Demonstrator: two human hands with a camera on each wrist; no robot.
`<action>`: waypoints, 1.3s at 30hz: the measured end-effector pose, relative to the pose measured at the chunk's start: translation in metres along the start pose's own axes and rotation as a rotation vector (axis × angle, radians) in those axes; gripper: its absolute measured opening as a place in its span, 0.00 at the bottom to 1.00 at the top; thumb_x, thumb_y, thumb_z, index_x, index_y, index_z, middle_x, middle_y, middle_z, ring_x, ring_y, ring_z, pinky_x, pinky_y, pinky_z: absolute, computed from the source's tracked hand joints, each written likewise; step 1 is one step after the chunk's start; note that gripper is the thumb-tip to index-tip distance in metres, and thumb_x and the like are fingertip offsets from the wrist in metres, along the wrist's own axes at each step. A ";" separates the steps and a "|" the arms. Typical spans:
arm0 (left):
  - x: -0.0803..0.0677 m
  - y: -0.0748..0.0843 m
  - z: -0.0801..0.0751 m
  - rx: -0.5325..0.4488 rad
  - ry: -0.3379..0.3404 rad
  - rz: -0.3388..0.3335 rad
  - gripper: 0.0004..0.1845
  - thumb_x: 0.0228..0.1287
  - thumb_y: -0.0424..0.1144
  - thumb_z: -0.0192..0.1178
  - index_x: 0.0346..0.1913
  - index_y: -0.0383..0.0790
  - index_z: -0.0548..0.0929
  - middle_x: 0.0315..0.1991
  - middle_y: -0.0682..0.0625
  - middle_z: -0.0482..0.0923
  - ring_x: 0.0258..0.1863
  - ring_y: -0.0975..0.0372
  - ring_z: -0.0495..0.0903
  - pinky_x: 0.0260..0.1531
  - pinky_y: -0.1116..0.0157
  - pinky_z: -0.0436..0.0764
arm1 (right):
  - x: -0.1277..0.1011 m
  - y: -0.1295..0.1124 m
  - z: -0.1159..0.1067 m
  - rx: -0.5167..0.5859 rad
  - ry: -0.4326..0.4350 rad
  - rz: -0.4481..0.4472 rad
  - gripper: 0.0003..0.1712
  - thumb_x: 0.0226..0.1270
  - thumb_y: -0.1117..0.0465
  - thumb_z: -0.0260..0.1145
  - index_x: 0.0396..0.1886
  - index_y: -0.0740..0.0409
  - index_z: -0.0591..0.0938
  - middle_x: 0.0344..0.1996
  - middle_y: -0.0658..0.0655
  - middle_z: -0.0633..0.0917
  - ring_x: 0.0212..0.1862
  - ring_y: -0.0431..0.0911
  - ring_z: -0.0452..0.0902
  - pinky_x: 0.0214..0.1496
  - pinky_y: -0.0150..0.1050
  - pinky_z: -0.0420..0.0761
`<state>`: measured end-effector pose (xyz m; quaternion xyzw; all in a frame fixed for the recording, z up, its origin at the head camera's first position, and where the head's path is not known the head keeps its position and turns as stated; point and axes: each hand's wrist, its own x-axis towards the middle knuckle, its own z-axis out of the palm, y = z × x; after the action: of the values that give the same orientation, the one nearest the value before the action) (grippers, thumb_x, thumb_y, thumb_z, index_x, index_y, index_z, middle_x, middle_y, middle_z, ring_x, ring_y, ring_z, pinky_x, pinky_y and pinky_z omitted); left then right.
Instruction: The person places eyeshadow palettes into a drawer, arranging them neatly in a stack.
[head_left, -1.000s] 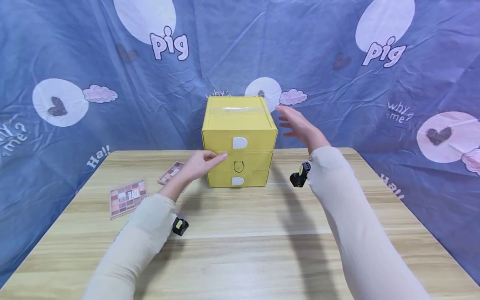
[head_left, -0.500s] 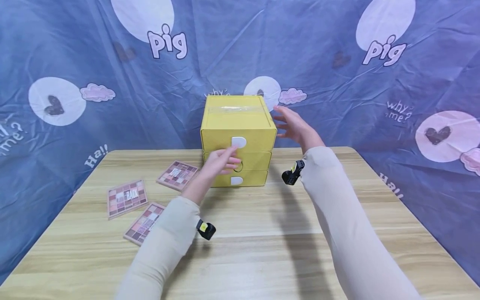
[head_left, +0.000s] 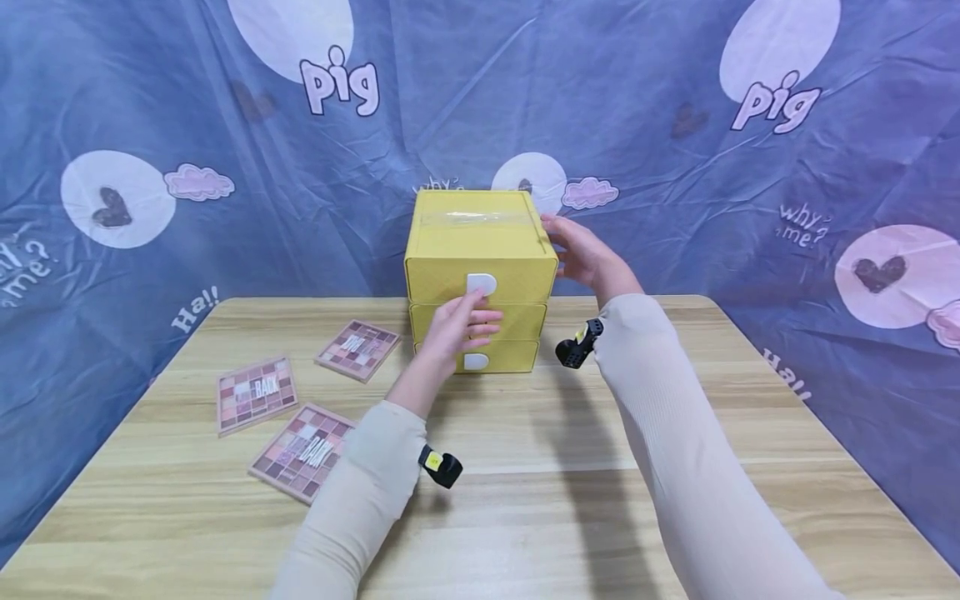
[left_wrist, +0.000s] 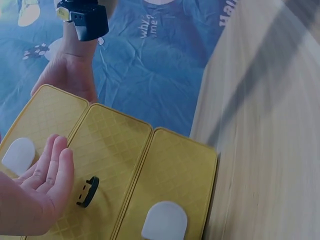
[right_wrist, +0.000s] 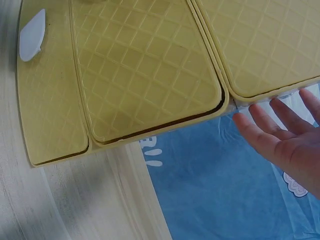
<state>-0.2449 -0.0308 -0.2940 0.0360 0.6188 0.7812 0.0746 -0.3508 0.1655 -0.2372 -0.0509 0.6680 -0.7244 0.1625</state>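
Yellow drawers [head_left: 517,318], 3 high, fronts toward person [head_left: 660,392], long edges level.

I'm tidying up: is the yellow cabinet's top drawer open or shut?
Shut: the top drawer lies flush with the middle drawer, not pulled out.

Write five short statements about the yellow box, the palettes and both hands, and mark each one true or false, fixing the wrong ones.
1. Three palettes lie on the table. True.
2. In the head view, the yellow box stands left of the palettes. False: it stands right of them.
3. In the head view, the left hand partly covers the white tab on the top drawer. True.
4. The right hand grips a palette. False: it is beside the box, holding nothing.
5. A black loop is on the middle drawer. True.
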 end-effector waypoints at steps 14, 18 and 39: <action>0.011 -0.019 0.005 -0.328 0.060 -0.003 0.23 0.60 0.51 0.49 0.47 0.33 0.70 0.38 0.41 0.77 0.31 0.57 0.78 0.45 0.55 0.71 | 0.002 0.006 0.002 0.084 0.024 -0.006 0.32 0.62 0.64 0.51 0.65 0.42 0.56 0.52 0.53 0.65 0.50 0.47 0.63 0.46 0.44 0.66; 0.013 -0.023 0.007 -0.352 0.085 0.033 0.23 0.60 0.51 0.49 0.46 0.33 0.71 0.36 0.43 0.78 0.30 0.58 0.78 0.45 0.56 0.71 | 0.002 0.007 0.003 0.086 0.024 -0.018 0.32 0.62 0.64 0.51 0.65 0.42 0.56 0.52 0.54 0.66 0.49 0.47 0.63 0.45 0.43 0.67; 0.028 -0.034 0.014 -0.391 0.228 0.139 0.20 0.60 0.45 0.51 0.39 0.27 0.77 0.26 0.47 0.80 0.25 0.62 0.79 0.30 0.67 0.78 | 0.002 0.015 -0.003 0.094 0.018 -0.059 0.32 0.63 0.62 0.51 0.65 0.40 0.54 0.56 0.53 0.64 0.55 0.45 0.59 0.51 0.44 0.62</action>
<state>-0.2682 -0.0053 -0.3249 -0.0248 0.4560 0.8885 -0.0443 -0.3514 0.1666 -0.2529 -0.0563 0.6330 -0.7598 0.1374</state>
